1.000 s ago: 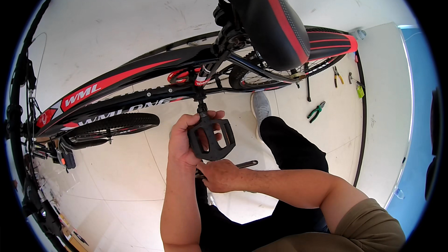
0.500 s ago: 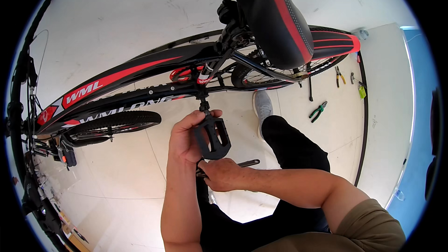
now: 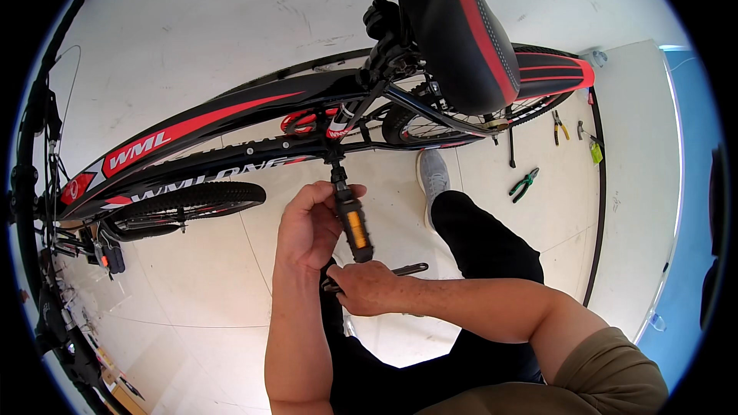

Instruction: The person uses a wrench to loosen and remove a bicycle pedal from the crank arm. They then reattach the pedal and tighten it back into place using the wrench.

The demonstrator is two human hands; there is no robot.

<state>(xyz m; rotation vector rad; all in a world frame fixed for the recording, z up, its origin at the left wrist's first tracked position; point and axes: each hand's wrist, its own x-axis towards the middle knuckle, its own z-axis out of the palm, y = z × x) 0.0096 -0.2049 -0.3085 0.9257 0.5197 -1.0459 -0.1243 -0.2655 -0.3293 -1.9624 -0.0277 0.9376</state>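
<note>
A black bicycle pedal (image 3: 356, 227) points toward me from the crank of a black and red bicycle (image 3: 207, 119). Its narrow edge, with an orange reflector, faces up. My left hand (image 3: 306, 227) has its thumb and fingers around the pedal's inner end, by the axle; some fingers are hidden behind it. Just below the pedal's outer end, my right hand (image 3: 367, 288) is closed around a dark metal wrench (image 3: 412, 269). The wrench sticks out on both sides of the fist, apart from the axle.
The saddle (image 3: 469, 38) overhangs at the top, and handlebars (image 3: 27, 184) curve along the left. Green-handled pliers (image 3: 525, 184), yellow-handled pliers (image 3: 560, 127) and a hammer-like tool (image 3: 590, 134) lie on the floor at right. My shoe (image 3: 433, 177) is beside the bicycle.
The pedal has turned about its axle, from its broad face up to its reflector edge up. My left fingers have shifted slightly; my right hand and the wrench stay put.
</note>
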